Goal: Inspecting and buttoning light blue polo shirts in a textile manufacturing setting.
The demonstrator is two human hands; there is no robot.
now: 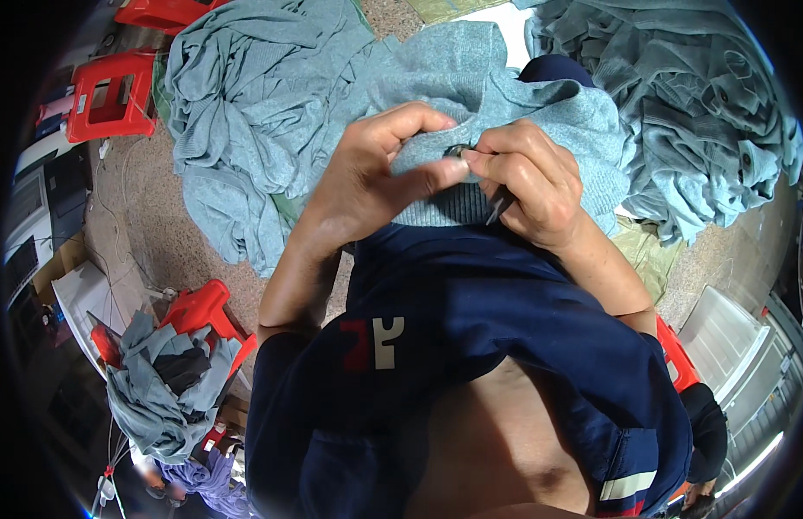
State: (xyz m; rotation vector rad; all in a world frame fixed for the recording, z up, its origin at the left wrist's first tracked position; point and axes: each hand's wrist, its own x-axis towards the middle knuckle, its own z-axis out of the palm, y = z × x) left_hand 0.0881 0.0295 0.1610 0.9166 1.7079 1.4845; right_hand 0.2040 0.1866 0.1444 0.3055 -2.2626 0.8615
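Across my lap lies a light blue-grey knitted garment [557,112] with a ribbed edge. My left hand [367,169] is over the knit, thumb and index finger spread in a curve; its other fingers are mostly hidden. Its thumb reaches to the fingertips of my right hand [531,177], which is closed in a pinch. A small dark, shiny piece [456,150], perhaps a button, shows at those fingertips. From under my right hand pokes a narrow dark tool [498,206]; its exact kind is hidden.
Piles of similar knitwear lie to the left [246,104] and right [678,112]. Red plastic stools [116,95] stand at the left, with more garments [150,389] heaped on a seat at lower left. Cables [124,190] run over the speckled floor. Another person's dark sleeve [704,424] shows at lower right.
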